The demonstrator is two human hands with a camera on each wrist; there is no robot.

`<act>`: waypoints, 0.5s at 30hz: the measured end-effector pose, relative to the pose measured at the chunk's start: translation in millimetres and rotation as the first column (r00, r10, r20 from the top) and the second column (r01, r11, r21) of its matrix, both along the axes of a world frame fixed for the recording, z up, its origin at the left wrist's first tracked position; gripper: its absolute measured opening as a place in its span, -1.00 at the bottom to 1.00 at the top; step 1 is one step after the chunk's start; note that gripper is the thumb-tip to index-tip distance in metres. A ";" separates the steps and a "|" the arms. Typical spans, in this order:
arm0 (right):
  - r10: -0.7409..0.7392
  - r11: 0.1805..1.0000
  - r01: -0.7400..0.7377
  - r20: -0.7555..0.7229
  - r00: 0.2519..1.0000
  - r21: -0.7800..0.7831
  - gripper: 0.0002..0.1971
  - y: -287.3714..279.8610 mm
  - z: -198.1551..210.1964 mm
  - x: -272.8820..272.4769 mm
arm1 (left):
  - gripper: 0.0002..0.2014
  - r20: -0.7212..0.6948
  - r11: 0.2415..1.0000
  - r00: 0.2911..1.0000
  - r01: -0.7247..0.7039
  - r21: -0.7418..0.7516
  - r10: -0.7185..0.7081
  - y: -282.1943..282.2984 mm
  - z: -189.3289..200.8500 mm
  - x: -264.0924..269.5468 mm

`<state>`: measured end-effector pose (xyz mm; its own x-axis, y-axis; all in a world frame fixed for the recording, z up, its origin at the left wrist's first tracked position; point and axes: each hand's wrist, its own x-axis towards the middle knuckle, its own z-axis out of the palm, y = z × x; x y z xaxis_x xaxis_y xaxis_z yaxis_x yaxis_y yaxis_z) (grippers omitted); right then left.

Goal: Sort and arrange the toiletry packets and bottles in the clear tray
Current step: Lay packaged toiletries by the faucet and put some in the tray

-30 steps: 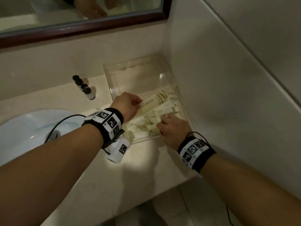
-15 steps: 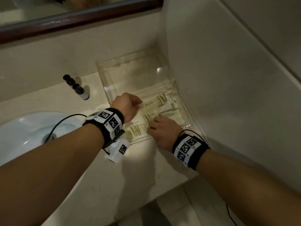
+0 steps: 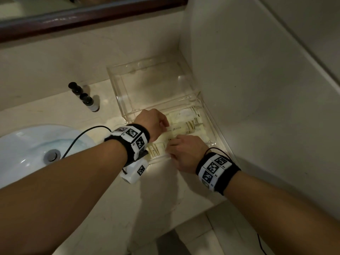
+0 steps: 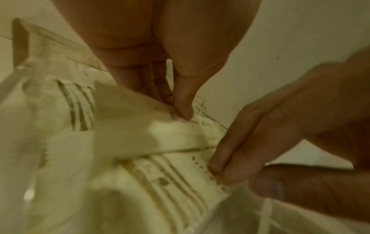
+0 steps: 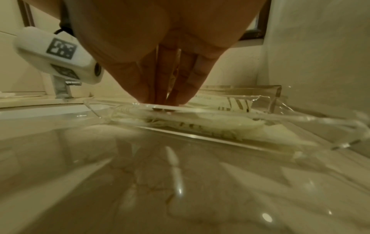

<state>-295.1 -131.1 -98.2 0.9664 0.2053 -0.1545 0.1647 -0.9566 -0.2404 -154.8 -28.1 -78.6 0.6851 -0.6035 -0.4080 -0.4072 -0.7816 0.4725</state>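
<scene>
A clear tray (image 3: 117, 92) stands in the counter's corner, its far half bare. Several cream toiletry packets (image 3: 185, 127) with gold stripes lie in its near half. My left hand (image 3: 166, 126) pinches the end of one packet (image 4: 128, 126) between thumb and fingers (image 4: 185, 110). My right hand (image 3: 170, 147) reaches over the tray's front rim (image 5: 200, 136) and pinches the edge of a lower packet (image 4: 176, 182); its fingers (image 4: 230, 158) show in the left wrist view. Two small black-capped bottles (image 3: 89, 102) stand on the counter left of the tray.
A white sink basin (image 3: 24, 148) with a metal drain lies at the left, and a faucet (image 5: 62, 88) stands behind it. A wall (image 3: 257, 89) runs close along the tray's right side. A dark-framed mirror (image 3: 82, 17) hangs above. The counter edge drops off near me.
My right hand has slid left along the near part of the tray onto a lower packet. My left hand has kept its hold on its packet, which now lies flatter.
</scene>
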 end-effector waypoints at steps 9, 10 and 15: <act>-0.052 0.998 0.051 -0.030 0.998 -0.039 -0.79 6.3 5.2 0.8 | -0.89 0.086 0.993 0.994 0.063 0.102 -0.072 8.5 -6.7 -1.2; -0.057 0.998 0.056 -0.025 0.998 -0.037 -0.79 8.3 6.9 0.7 | -0.89 0.085 0.994 0.994 0.068 0.087 -0.076 11.6 -6.1 -0.9; -0.028 1.000 0.027 0.100 0.995 0.013 -0.83 30.3 22.3 7.1 | -0.89 0.121 0.999 0.992 0.050 -0.021 -0.047 45.0 6.0 3.5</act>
